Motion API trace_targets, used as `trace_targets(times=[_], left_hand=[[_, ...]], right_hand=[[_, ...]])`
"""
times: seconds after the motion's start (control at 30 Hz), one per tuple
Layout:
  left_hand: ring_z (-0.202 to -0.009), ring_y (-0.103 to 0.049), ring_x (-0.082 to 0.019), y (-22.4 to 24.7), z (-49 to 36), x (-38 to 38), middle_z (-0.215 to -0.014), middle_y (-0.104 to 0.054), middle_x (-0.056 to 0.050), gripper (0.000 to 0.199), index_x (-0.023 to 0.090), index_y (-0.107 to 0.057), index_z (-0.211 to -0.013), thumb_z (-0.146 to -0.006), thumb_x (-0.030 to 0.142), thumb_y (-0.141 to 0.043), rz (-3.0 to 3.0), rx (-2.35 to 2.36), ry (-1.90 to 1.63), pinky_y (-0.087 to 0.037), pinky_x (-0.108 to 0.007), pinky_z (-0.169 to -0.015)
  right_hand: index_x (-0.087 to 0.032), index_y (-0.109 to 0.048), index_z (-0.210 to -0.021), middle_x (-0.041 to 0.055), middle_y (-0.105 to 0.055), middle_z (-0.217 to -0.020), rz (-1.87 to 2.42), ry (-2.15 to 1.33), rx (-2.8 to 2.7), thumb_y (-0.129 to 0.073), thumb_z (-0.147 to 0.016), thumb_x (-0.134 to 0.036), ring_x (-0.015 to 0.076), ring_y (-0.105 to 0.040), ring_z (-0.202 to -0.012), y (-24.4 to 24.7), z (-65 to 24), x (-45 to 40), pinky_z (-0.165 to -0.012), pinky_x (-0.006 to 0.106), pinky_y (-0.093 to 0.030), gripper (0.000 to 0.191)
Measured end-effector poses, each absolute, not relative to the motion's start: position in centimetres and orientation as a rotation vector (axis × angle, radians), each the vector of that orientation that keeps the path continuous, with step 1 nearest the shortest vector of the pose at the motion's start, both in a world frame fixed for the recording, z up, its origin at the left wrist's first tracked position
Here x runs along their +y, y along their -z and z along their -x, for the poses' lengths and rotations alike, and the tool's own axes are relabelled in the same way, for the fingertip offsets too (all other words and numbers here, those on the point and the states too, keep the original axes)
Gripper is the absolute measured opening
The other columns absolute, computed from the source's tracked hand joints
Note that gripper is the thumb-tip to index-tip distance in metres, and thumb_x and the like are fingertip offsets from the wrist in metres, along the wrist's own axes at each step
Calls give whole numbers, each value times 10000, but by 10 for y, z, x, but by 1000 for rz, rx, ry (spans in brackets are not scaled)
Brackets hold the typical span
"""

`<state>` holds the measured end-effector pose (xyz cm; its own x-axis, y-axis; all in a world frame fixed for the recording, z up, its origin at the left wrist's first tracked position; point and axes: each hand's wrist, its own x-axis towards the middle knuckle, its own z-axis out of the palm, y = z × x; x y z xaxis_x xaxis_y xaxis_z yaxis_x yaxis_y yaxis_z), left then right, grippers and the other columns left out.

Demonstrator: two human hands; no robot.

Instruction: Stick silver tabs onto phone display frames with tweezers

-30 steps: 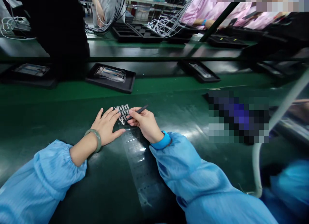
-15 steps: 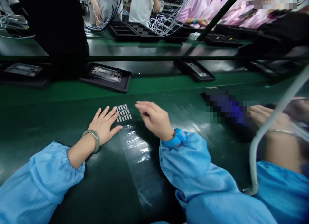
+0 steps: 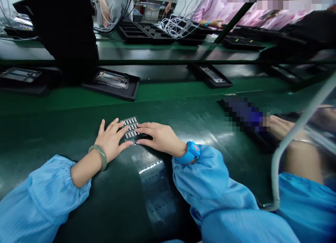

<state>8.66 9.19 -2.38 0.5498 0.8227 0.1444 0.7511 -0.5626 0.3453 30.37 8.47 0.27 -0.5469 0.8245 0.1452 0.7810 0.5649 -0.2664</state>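
One patterned sheet (image 3: 132,126) between left grip (image 3: 109,142) and right grip (image 3: 162,138), touching both.

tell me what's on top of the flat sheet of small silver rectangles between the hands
The left hand overlaps the left side of the flat sheet of small silver rectangles; the right hand overlaps its right side. Between them the rows show. What the hands cover can't be seen.
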Motion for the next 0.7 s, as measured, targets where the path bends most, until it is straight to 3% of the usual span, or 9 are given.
trace_targets(times=[0.13,0.3,0.43,0.57,0.7], left_hand=[[-1268,-385,-312,25,-88,88,-1202,-586,-96,328,212,-587,-1139,-867,373,-503,-2491,1305,-512,-118,-643,-1045],[-1116,-533,-231,25,-80,88,-1059,-656,-45,231,247,-644,-1023,-894,316,-465,-2369,1226,-698,-223,-535,-1065],[-946,-609,-166,22,-75,86,-994,-680,-43,255,218,-647,-1012,-892,342,-460,-2215,1096,-836,-446,-331,-916],[-869,-643,-149,18,-78,79,-949,-704,-27,243,215,-667,-963,-876,352,-487,-2019,1053,-901,-496,-249,-800],[-760,-659,-136,13,-82,70,-879,-718,-17,257,193,-672,-954,-851,376,-523,-1809,1053,-928,-514,-211,-683]], right_hand=[[-233,-622,-1103,31,-667,-1073,1307,-282,-2542,-561,-848,-388,169,-627,-971,0,-299,83,-782,273,-491,305],[-218,-641,-1073,49,-655,-1038,1283,-229,-2374,-558,-836,-442,164,-637,-885,-5,-298,82,-735,264,-488,336],[-189,-659,-998,43,-678,-923,1210,-492,-2125,-580,-835,-376,135,-630,-822,-9,-295,80,-706,237,-477,260],[-162,-676,-765,12,-662,-706,1194,-786,-1899,-640,-784,-305,102,-582,-630,-10,-288,77,-572,211,-433,149],[-155,-639,-684,-22,-597,-599,1202,-1014,-1676,-657,-758,-291,75,-496,-539,-14,-280,73,-524,200,-395,155]])
